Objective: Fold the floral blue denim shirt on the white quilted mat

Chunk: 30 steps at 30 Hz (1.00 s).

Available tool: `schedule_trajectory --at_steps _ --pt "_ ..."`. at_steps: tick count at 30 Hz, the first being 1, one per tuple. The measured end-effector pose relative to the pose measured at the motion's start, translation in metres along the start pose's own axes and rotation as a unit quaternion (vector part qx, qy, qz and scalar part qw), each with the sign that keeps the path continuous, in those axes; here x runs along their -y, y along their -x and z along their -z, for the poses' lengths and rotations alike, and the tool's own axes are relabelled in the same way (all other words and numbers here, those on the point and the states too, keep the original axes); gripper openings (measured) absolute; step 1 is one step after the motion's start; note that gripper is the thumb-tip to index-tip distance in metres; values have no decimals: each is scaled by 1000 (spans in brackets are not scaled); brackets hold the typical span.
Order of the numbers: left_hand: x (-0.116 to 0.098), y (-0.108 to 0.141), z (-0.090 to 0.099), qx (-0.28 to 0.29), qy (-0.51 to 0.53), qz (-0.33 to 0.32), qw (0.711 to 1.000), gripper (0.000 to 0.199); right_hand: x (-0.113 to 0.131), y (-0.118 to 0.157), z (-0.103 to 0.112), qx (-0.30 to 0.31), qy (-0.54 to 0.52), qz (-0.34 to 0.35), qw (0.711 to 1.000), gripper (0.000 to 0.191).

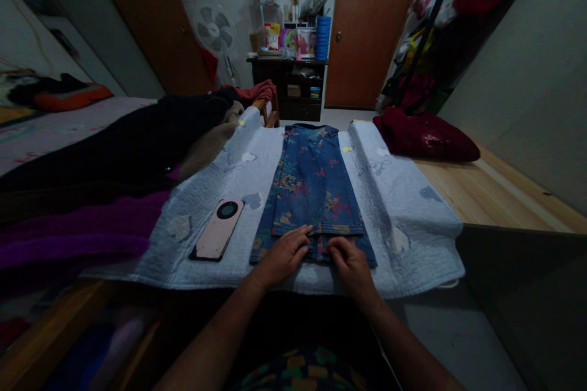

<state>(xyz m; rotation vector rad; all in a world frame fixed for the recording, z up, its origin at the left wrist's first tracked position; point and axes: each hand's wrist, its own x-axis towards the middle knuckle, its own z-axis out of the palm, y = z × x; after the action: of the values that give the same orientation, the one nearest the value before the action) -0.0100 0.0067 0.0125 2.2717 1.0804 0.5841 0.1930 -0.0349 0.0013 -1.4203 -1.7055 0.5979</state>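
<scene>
A blue floral denim garment (316, 177) lies folded lengthwise on a pale quilted cloth, its upper layer ending short of the lower one at the near end. My left hand (285, 256) is at that near end, fingers bent over the upper layer's hem. Just to its right, my right hand (351, 261) is closed, its curled fingertips pinching the fabric by the lower layer. The fingertips of both hands are partly hidden. To the left of the garment lies a pink phone (215, 239) with a round black camera ring.
The quilted cloth (398, 208) covers the work surface, with a dark red folded textile (426, 134) at its far right. Dark and purple clothes (114, 220) are heaped on the left. Beyond stand a white fan (214, 29), a dark cabinet (288, 98) and a wooden door (367, 43).
</scene>
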Motion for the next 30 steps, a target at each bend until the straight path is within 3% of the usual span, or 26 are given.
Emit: schedule_trajectory --at_steps 4,9,14,19,27,30 --pt "0 1 -5 -16 -20 -1 1000 14 1 4 -5 12 51 75 996 16" --pt "0 5 -7 -14 -35 -17 999 14 -3 8 -3 47 48 112 991 17" --pt "2 7 -13 -25 -52 -16 998 46 -5 10 -1 12 144 135 980 27" --pt "1 4 -17 -34 -81 -13 996 73 -9 3 -3 86 199 163 963 60" --pt "-11 -2 -12 -34 -109 -22 993 68 -20 -3 -2 109 168 156 967 75" --pt "-13 -3 -11 -29 -107 -28 993 68 -22 -4 -2 104 158 155 970 70"
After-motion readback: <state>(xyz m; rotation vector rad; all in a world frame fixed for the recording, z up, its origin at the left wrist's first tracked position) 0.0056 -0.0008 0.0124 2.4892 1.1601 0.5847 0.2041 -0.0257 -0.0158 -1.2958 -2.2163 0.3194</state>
